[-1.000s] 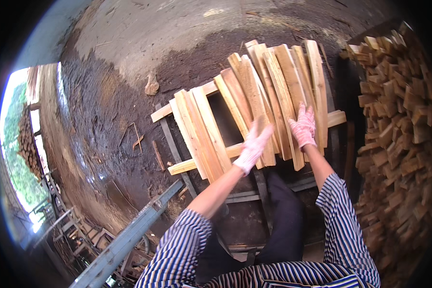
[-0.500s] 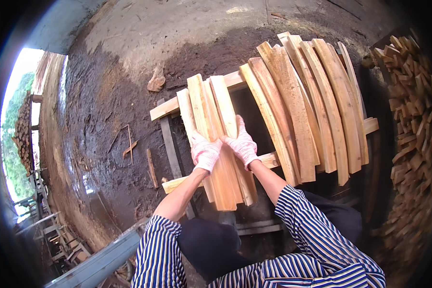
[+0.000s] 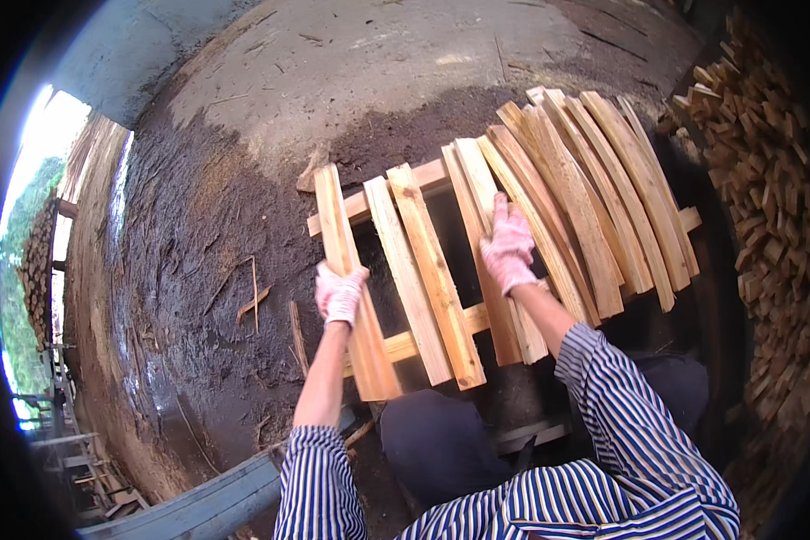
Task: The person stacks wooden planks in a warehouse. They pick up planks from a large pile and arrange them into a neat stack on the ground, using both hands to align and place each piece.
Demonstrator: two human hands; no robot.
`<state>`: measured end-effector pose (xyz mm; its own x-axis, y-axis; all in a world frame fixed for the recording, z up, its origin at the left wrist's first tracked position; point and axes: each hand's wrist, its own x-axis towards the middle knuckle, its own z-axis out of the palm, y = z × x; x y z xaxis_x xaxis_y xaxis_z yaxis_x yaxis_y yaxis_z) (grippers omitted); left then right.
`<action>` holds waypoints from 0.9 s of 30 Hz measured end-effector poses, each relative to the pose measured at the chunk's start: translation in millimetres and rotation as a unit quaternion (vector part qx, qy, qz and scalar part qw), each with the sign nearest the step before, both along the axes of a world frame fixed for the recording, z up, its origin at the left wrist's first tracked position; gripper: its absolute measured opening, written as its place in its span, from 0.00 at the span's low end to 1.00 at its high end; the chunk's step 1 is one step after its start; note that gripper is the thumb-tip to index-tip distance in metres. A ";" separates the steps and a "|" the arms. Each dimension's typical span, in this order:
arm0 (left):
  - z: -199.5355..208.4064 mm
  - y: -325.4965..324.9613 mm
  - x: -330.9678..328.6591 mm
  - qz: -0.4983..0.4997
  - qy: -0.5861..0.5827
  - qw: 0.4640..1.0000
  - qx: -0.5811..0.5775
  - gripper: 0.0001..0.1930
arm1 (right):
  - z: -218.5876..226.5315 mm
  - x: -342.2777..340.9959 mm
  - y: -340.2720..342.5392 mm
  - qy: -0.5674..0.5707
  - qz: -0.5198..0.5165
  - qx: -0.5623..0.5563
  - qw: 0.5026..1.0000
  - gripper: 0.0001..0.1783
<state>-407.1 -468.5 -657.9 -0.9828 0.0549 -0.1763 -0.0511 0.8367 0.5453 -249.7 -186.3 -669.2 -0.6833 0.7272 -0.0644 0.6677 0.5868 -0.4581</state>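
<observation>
At the left end of the rack, my gloved left hand (image 3: 340,292) is closed around the leftmost wooden slats (image 3: 335,220), which lie pressed side by side. Further right, my gloved right hand (image 3: 508,245) grips a pale slat (image 3: 477,175) from above, its fingers along the upper face. Another slat (image 3: 463,193) lies against that one's left side. Between my hands rest two slats, one pale (image 3: 405,270) and one knotty (image 3: 434,270), with a gap on either side. Both gloves are pink and white.
Two wooden rails, the far one (image 3: 358,209) and the near one (image 3: 400,346), carry the slats. More slats (image 3: 567,175) lie close together on the right. Beyond them rises a large wood stack (image 3: 765,180). A blue-grey beam (image 3: 198,499) runs at lower left; dark, wet ground (image 3: 207,297) surrounds the rack.
My hands have moved apart, the left one leftward and the right one rightward. The bunched slats between them are now spread along the rails, some beside the right-hand group.
</observation>
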 end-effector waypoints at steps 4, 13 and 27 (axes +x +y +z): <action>-52.4 38.2 5.7 0.039 -0.042 0.998 0.010 0.45 | -29.3 -2.0 -43.3 0.093 0.129 -0.013 0.987 0.51; -43.7 5.9 14.4 0.065 -0.046 0.996 0.048 0.37 | -9.6 -15.3 -84.0 0.008 0.023 -0.278 0.960 0.61; -40.1 22.6 17.7 0.026 -0.063 0.995 0.069 0.42 | -2.5 -45.9 -138.7 -0.058 0.076 -0.181 0.979 0.50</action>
<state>-389.4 -445.9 -697.9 -0.9555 0.0372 -0.2928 -0.1671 0.7494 0.6407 -295.6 -325.0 -671.7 -0.7547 0.5330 -0.3827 0.6453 0.4974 -0.5798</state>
